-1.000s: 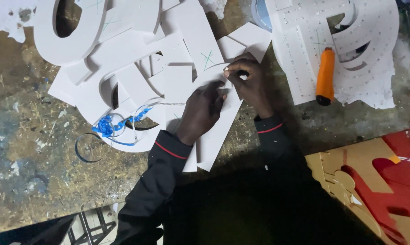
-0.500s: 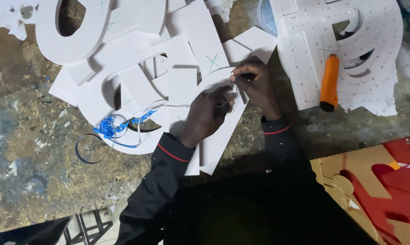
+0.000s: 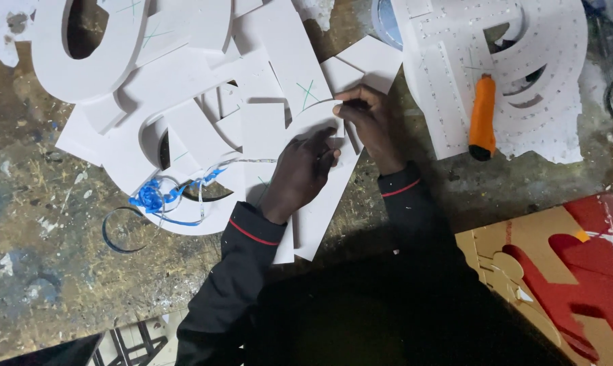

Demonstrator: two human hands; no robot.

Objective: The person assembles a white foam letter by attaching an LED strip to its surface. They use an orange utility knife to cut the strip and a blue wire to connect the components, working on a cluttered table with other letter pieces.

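My left hand (image 3: 299, 173) lies flat on a white foam board piece (image 3: 316, 217), pressing it down on the worn workbench. My right hand (image 3: 367, 122) pinches the top edge of a curved white foam cut-out (image 3: 316, 115) marked with a green cross. Whether a small tool sits in those fingers is hidden. Both sleeves are black with a red stripe at the cuff.
A pile of large white foam letter shapes (image 3: 150, 74) fills the upper left. A dotted white letter (image 3: 523, 61) lies at upper right with an orange-handled knife (image 3: 482, 115) on it. Blue tape tangle (image 3: 154, 196) sits left; red and tan boards (image 3: 564, 264) lower right.
The view has shifted slightly. My right hand has slid a little along the curved foam edge; my left hand stays pressed on the board.
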